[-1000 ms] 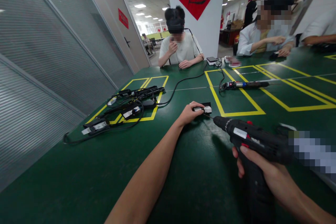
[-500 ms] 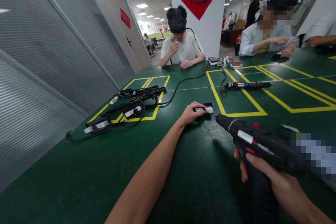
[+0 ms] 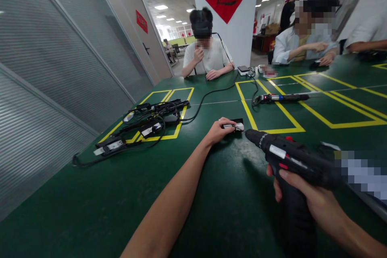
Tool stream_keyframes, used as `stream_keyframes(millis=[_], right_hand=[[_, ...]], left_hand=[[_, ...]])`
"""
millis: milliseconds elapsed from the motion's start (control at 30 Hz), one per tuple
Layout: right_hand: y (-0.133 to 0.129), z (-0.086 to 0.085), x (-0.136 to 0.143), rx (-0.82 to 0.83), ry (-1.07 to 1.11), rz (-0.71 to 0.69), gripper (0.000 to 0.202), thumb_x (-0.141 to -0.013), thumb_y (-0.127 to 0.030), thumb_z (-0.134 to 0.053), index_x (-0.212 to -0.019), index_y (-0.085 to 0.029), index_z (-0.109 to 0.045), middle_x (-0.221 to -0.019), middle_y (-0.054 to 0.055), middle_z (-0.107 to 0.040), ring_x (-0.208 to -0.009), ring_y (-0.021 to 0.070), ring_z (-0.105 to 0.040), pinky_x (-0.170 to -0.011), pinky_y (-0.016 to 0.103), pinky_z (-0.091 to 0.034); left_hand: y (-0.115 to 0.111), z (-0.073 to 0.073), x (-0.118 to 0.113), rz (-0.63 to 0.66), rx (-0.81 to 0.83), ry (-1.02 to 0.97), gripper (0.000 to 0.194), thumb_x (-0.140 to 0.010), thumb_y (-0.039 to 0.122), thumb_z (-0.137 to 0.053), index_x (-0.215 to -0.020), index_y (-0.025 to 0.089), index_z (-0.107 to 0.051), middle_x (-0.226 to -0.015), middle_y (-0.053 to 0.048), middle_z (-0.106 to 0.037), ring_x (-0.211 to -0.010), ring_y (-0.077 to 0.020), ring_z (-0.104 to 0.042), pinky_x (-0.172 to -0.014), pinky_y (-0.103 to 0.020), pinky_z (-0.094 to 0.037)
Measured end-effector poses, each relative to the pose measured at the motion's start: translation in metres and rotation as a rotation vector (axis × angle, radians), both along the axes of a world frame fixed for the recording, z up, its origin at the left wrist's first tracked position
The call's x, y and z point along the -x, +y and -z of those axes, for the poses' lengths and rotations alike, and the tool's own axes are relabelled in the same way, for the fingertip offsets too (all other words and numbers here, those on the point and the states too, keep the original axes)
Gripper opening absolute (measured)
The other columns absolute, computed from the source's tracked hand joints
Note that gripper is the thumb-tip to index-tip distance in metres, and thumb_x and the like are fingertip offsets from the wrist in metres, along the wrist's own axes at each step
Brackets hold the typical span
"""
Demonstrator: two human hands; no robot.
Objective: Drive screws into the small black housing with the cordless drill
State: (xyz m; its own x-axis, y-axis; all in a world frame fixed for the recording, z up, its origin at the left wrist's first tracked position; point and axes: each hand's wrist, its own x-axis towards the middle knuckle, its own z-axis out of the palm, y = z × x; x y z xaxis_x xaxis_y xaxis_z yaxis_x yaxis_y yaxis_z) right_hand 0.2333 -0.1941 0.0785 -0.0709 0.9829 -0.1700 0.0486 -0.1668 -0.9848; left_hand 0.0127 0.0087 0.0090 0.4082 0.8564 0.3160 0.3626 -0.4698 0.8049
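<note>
My right hand (image 3: 302,187) is wrapped round the handle of a black cordless drill (image 3: 290,157), which points left. The drill's thin bit reaches the right end of a small white-and-black block (image 3: 239,127) on the table; whether it has entered the block I cannot tell. With its fingers closed on the block from the left, my left hand (image 3: 220,130) rests on the green tabletop and hides part of it. The block's exact kind is too small to make out.
On the left lies a heap of black cables and adapters (image 3: 154,123) within yellow tape. A slim black tool with a cord (image 3: 284,98) lies at the right. Across the green table (image 3: 99,201) sit a person in a white shirt (image 3: 208,54) and one in a light jacket (image 3: 305,48).
The drill has moved slightly left, and its bit is now closer to the block. My left hand keeps its hold on the block. The whole view has shifted a little.
</note>
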Motion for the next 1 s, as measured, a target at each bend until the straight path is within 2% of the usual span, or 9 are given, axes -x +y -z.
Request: stream_keyframes(millis=[267, 1000], right_hand=[[0.0001, -0.002, 0.0017, 0.009, -0.01, -0.002, 0.029, -0.082, -0.048, -0.051, -0.091, -0.024, -0.064, -0.052, 0.0, -0.062, -0.053, 0.0221, -0.058, -0.056, 0.034, -0.041], [0.003, -0.0025, 0.0062, 0.004, -0.002, 0.02, 0.027, -0.082, -0.045, -0.05, -0.085, -0.023, -0.065, -0.052, 0.0, -0.062, -0.052, 0.0214, -0.058, -0.055, 0.033, -0.042]], left_hand=[[-0.0012, 0.0004, 0.001, 0.011, -0.024, -0.008, 0.028, -0.076, 0.028, -0.06, -0.102, 0.019, -0.068, -0.101, -0.006, -0.06, -0.095, -0.0161, -0.054, -0.086, -0.029, -0.042], [0.0003, 0.001, 0.0009, 0.004, -0.003, -0.013, 0.025, -0.076, 0.028, -0.06, -0.097, 0.019, -0.07, -0.1, -0.006, -0.06, -0.096, -0.0167, -0.054, -0.088, -0.03, -0.042]])
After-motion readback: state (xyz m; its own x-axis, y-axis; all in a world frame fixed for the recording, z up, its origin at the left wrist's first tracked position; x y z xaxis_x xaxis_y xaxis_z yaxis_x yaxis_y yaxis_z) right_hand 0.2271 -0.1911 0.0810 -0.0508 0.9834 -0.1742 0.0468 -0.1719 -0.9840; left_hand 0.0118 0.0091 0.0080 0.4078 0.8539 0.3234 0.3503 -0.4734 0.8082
